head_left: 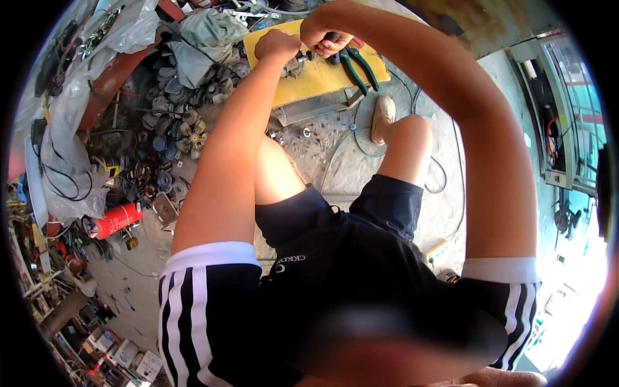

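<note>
Holding both bare hands close together at the top centre of the frame, above a yellow board (309, 84) set on a grey metal frame (309, 115). Wraps the fingers of the right hand (327, 37) round a dark handle (333, 37), mostly hidden inside the fist. Curls the left hand (277, 46) just beside it, knuckles up; cannot tell the state of its fingertips or anything between them, out of sight beyond the knuckles. Has a small metal part (299, 60) just below the two hands, over the board; cannot tell about contact with either one. Leaves green-handled pliers (359, 71) lying on the board just right of the right hand, handle ends toward the front edge. Sits with knees apart in dark shorts (390, 200), one tan shoe (383, 113) on the floor (342, 155) near the board's lower right. Faces a heap of metal scraps (171, 87) at the upper left, with a grey bag (209, 35) on top and a bladed metal wheel (192, 135) at the near side. Shows a red cylinder (119, 220) farther down the left side, lying beside more clutter.
</note>
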The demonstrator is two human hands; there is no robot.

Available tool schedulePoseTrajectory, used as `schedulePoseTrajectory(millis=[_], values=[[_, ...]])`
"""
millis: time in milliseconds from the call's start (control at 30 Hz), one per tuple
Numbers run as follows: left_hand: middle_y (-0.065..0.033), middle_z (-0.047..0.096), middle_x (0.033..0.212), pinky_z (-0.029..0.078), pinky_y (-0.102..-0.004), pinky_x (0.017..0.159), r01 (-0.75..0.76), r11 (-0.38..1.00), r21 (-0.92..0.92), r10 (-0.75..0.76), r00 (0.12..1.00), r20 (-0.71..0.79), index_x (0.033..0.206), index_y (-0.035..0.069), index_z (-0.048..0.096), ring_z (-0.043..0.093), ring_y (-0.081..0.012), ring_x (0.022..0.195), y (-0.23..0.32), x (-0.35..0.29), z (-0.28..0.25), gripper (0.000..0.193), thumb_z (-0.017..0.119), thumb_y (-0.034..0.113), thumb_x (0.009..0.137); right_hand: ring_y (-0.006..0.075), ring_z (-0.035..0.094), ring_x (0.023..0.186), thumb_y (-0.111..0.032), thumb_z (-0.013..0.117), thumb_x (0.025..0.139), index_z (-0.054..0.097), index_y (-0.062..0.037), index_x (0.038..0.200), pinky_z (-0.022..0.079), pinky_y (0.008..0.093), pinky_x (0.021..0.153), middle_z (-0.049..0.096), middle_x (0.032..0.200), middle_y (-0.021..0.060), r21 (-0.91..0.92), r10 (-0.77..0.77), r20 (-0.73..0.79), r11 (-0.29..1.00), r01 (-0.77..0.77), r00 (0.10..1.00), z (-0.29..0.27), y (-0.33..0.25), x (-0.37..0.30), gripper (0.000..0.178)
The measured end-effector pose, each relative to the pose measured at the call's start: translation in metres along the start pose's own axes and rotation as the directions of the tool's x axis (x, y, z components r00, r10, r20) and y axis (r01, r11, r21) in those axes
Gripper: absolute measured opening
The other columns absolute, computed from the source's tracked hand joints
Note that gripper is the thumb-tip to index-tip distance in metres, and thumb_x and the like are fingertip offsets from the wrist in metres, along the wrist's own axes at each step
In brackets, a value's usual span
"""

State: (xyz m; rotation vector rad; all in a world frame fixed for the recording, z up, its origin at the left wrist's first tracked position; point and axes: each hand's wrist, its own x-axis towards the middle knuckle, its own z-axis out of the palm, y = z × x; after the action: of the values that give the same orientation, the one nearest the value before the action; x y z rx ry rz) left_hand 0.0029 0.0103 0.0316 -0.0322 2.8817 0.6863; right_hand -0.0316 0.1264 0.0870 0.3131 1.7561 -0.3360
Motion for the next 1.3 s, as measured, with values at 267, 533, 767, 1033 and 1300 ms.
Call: schedulePoseTrajectory(millis=[267, 533, 767, 1033, 1300], values=[[-0.0136, 0.072, 0.104, 0.054, -0.0381, 0.083, -0.039, 0.995, 0.096, 0.036, 0.999, 0.037, 0.100, 0.008, 0.074, 0.069, -0.0313, 0.100, -0.001, 0.018, 0.006, 0.048, 0.061, 0.047, 0.077, 0.0073, 0.041, 0.041, -0.020, 0.054, 0.095, 0.049, -0.0116, 0.069, 0.038, 0.0195, 0.038, 0.051, 0.057, -0.0023, -0.037, -0.054, 0.031, 0.998, 0.055, 0.998, -0.006, 0.002, 0.014, 0.028], [-0.0128, 0.072, 0.108, 0.054, -0.0386, 0.083, -0.151, 0.974, 0.170, 0.134, 0.985, 0.108, 0.103, 0.010, 0.074, 0.068, -0.0320, 0.101, -0.023, 0.040, 0.018, 0.044, 0.063, 0.043, 0.075, 0.0104, 0.046, 0.048, -0.019, 0.055, 0.092, 0.054, -0.0115, 0.071, 0.041, 0.0238, 0.045, 0.055, 0.062, 0.0000, -0.254, -0.226, -0.106, 0.948, 0.194, 0.968, 0.008, -0.005, -0.005, 0.022], [-0.0146, 0.071, 0.109, 0.054, -0.0392, 0.083, -0.096, 0.985, 0.147, 0.096, 0.995, 0.005, 0.105, 0.011, 0.074, 0.068, -0.0312, 0.104, -0.015, 0.022, 0.011, 0.045, 0.064, 0.044, 0.076, 0.0131, 0.051, 0.055, -0.018, 0.056, 0.089, 0.058, -0.0115, 0.073, 0.043, 0.0276, 0.052, 0.058, 0.066, 0.0019, -0.483, -0.370, -0.209, 0.844, 0.233, 0.905, 0.021, -0.002, -0.017, 0.018], [-0.0147, 0.072, 0.106, 0.054, -0.0396, 0.079, -0.083, 0.986, 0.146, 0.088, 0.996, -0.032, 0.103, 0.008, 0.074, 0.069, -0.0312, 0.100, -0.018, 0.030, 0.018, 0.042, 0.065, 0.039, 0.076, 0.0162, 0.056, 0.062, -0.017, 0.057, 0.086, 0.062, -0.0114, 0.075, 0.046, 0.0319, 0.059, 0.062, 0.071, 0.0042, -0.654, -0.467, -0.274, 0.731, 0.193, 0.840, 0.025, 0.004, -0.034, 0.014], [-0.0175, 0.071, 0.105, 0.054, -0.0394, 0.079, 0.038, 0.996, -0.082, -0.035, 0.998, 0.046, 0.101, 0.002, 0.073, 0.069, -0.0326, 0.097, -0.082, 0.099, 0.056, 0.046, 0.066, 0.041, 0.077, 0.0193, 0.061, 0.069, -0.016, 0.058, 0.083, 0.067, -0.0113, 0.077, 0.049, 0.0362, 0.066, 0.066, 0.076, 0.0064, -0.754, -0.528, -0.278, 0.637, 0.157, 0.802, 0.028, 0.003, -0.058, 0.012]])
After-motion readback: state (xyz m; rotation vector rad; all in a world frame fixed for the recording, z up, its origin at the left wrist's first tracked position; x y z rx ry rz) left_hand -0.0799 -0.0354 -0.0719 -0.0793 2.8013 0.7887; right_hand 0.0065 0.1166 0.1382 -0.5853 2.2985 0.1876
